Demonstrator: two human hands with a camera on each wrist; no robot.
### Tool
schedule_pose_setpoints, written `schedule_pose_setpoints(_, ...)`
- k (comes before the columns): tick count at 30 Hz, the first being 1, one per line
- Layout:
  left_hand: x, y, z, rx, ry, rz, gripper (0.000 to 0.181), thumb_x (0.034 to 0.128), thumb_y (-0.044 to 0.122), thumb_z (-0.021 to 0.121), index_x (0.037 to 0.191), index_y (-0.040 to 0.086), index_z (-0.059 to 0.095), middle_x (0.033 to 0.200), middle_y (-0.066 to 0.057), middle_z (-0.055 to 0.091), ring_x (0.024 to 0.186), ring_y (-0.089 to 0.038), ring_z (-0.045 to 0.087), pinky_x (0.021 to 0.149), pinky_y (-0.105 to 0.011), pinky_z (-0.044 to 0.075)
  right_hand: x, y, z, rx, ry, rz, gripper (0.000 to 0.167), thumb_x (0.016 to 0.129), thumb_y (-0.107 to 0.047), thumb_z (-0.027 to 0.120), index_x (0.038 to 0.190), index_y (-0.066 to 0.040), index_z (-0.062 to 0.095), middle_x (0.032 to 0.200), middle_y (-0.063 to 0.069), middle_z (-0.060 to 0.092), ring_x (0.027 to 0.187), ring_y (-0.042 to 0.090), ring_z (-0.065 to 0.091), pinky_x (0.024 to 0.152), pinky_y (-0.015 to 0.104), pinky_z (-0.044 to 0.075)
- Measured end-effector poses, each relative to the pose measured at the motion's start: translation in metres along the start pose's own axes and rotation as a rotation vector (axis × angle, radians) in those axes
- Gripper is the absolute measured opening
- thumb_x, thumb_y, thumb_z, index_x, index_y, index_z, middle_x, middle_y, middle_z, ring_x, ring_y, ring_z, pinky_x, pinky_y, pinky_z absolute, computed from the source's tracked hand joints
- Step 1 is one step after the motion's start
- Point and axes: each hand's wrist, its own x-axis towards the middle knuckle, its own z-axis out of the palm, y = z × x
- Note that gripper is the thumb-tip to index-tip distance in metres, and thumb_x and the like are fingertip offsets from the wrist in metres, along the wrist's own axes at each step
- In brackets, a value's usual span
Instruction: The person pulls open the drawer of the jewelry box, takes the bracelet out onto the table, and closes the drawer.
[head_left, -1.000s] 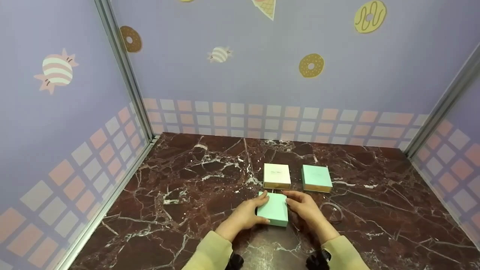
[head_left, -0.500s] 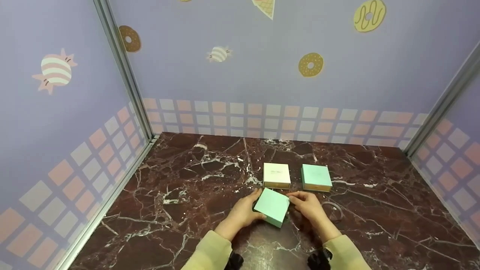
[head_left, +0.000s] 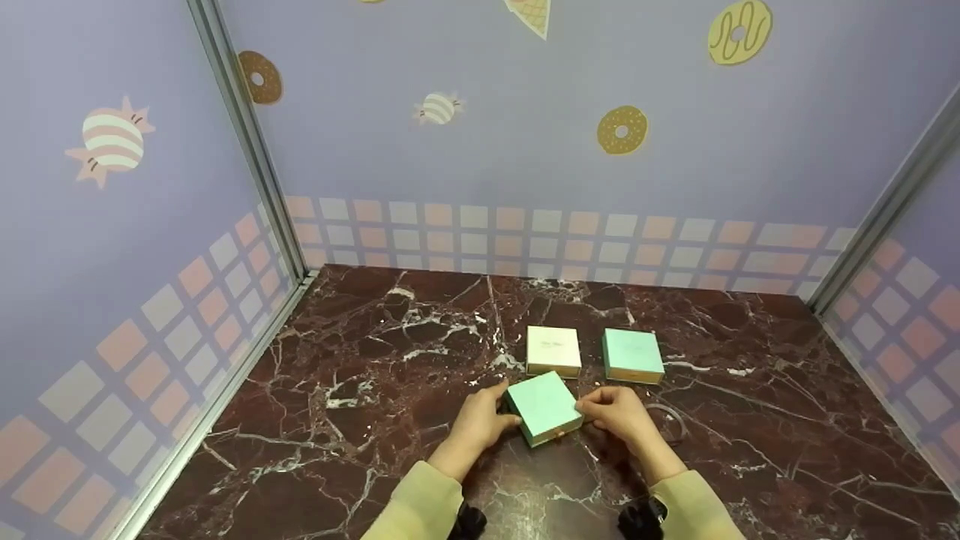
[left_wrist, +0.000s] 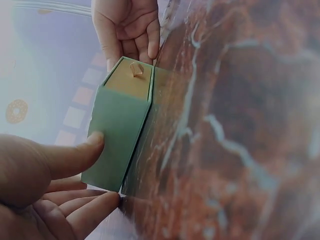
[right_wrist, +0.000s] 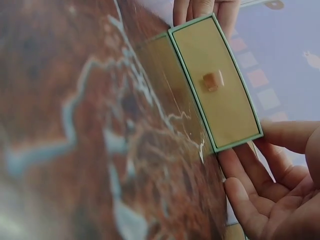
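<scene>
from my remote seat i saw the left hand (head_left: 480, 420) clamped round one side of the near green box (head_left: 541, 405), thumb and fingers apart across it. the right hand (head_left: 621, 412) pinched its right corner. the box sat skewed on the marbled table (head_left: 330, 472), its tab (right_wrist: 210, 82) facing me, just before the cream box (head_left: 553, 347) and the second green box (head_left: 634, 351).

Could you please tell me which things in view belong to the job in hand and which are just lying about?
Seemingly in the job:
held green box
left hand, gripping it
right hand, at its corner

Apparently just lying about:
cream box, behind it
other green box, behind to the right
clear ring, beside the right hand
</scene>
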Motion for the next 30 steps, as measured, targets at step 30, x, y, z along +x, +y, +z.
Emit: schedule_pose_setpoints(30,-0.0037,0.0087,0.0008,-0.140,-0.065,0.000,0.059,0.0958,0.013,0.073,0.144,-0.012,0.051,0.144,-0.032,0.056,0.128,-0.046,0.061,0.107,-0.055,0.053,-0.0080,-0.0079,0.0013,-0.010,-0.226,0.041,0.053,0.089,-0.014,0.080,0.127,0.016,0.059,0.103,0.016,0.074,0.083,0.014,0.075,0.074,0.030,0.064)
